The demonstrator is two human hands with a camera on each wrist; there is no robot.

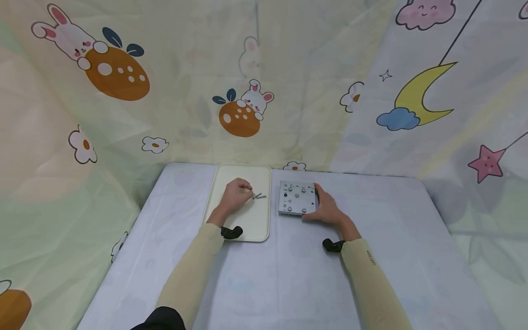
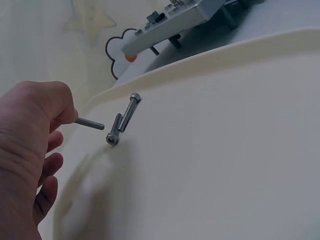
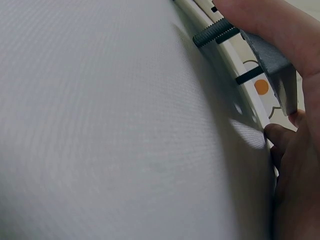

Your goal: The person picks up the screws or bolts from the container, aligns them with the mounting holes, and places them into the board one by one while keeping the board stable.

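Note:
In the left wrist view my left hand pinches a bolt, its threaded end sticking out past the fingers and its head hidden. Just beyond that end, two socket-head bolts lie close together on the cream tray. My right hand grips a grey metal plate at its right side, thumb at the near edge and fingers at the far corner. Several bolt heads and holes show on top of the plate. Threaded shanks jut from its underside in the right wrist view, holding it above the cloth.
The tray's raised rim runs between the two hands, left of the plate. A white cloth covers the table. Behind the table hangs a printed curtain.

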